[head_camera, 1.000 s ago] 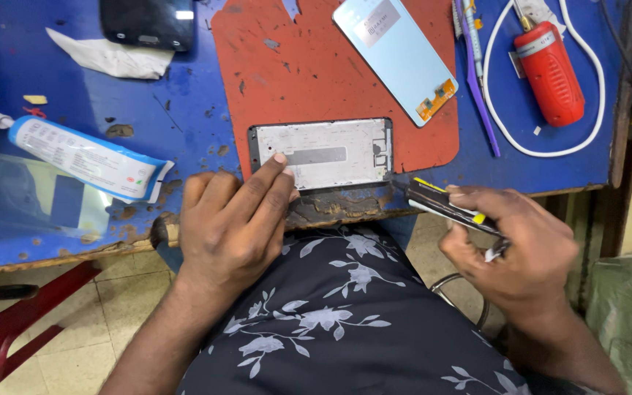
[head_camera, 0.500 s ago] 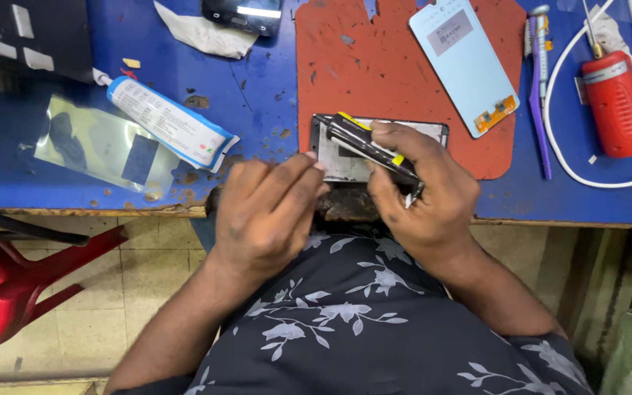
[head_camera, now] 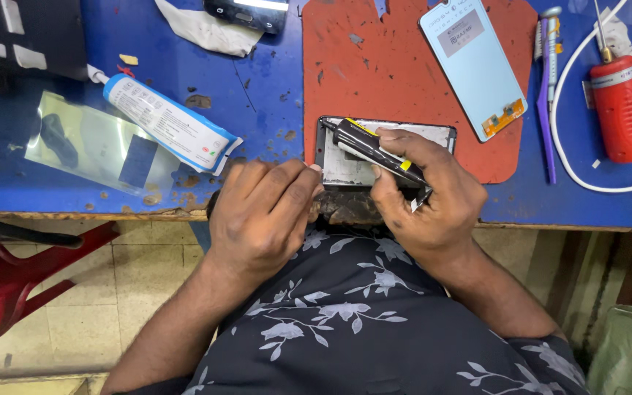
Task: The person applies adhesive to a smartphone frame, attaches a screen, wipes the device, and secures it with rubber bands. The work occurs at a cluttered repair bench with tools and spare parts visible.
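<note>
At nine o'clock lies a white glue tube (head_camera: 168, 123) on the blue table (head_camera: 272, 95). The left hand (head_camera: 261, 212), fingers pressed together, steadies the opened phone frame (head_camera: 345, 164) at centre. The right hand (head_camera: 426, 194) pinches a black-yellow screwdriver (head_camera: 374, 148) over it. The new screen (head_camera: 473, 66) waits at one o'clock, not yet fitted.

Near edge of phone frame (head_camera: 352, 170) under both hands.
</note>
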